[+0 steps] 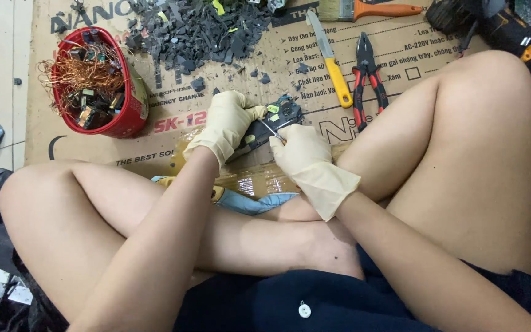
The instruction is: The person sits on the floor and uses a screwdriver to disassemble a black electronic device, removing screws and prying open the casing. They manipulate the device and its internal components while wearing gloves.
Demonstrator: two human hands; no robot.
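Note:
My left hand, in a cream rubber glove, grips a small dark circuit board with yellow-green parts on it, held just above the cardboard sheet. My right hand, gloved the same way, holds a thin metal tool whose tip touches the board. Both hands meet in front of my crossed bare legs. The lower part of the board is hidden behind my left fingers.
A red bowl of copper wire and small parts stands at the left. A heap of dark broken pieces lies at the back. A yellow-handled knife, red-handled pliers and an orange-handled brush lie to the right.

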